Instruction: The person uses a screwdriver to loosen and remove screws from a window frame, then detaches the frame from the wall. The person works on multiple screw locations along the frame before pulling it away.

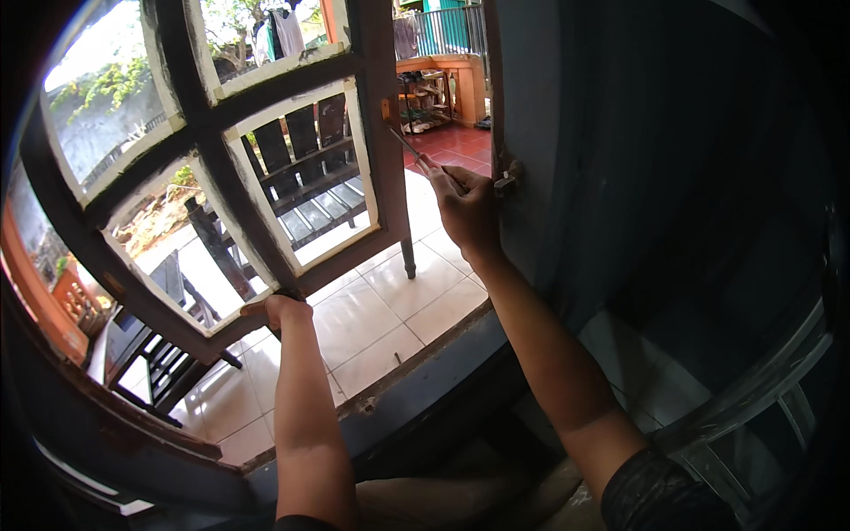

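Observation:
A dark brown window sash (208, 128) with several glass panes stands swung outward, and pale tape strips (367, 173) border the panes. My left hand (285, 310) is closed around the sash's bottom rail. Closed fingers of my right hand (465, 208) grip a slim, thin-shafted tool (407, 147), whose exact kind I cannot make out. Its tip meets or nearly meets the sash's right stile (379, 146), just below a small lighter recess (385, 109). A metal latch piece (507, 177) on the window frame is right beside my right wrist.
Below runs the dark sill (398, 389), with a small upright pin (397, 358) near its outer edge. Outside are a slatted wooden bench (323, 208), a dark chair or table (159, 372), white floor tiles (390, 305) and a shoe rack (425, 102). A chair (753, 407) stands indoors at right.

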Available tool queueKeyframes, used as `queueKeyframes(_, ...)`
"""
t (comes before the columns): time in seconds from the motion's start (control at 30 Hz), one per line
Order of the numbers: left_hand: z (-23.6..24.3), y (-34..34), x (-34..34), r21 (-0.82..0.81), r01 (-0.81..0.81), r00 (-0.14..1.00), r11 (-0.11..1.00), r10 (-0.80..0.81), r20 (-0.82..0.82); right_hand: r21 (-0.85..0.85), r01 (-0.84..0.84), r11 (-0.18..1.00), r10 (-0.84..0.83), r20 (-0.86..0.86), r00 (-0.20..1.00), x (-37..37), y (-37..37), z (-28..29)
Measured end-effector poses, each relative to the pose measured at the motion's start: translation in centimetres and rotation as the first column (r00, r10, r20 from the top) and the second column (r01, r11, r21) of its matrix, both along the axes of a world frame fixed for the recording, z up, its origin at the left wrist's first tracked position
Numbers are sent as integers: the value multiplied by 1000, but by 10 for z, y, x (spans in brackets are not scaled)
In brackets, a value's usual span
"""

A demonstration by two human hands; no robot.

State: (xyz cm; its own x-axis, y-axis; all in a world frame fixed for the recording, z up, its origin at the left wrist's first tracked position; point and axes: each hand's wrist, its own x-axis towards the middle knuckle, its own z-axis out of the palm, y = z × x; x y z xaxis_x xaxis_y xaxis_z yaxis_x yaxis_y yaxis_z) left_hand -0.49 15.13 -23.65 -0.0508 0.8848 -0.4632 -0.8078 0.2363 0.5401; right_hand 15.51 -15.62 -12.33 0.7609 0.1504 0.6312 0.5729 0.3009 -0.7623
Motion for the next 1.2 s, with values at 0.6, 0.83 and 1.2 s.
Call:
queueKeyframes(0.6,-2,23,17,-77,-147,984,986,154,86,-67,40,997,-44,-54,998,14,-4,20)
queueKeyframes(0.83,1,6,22,-110,-68,988,992,51,-147,-42,-86,995,78,-148,986,19,-12,27)
queueKeyframes(1.2,40,-41,13,-178,-88,987,980,61,-150,-54,-423,905,362,-425,830,21,-19,41)
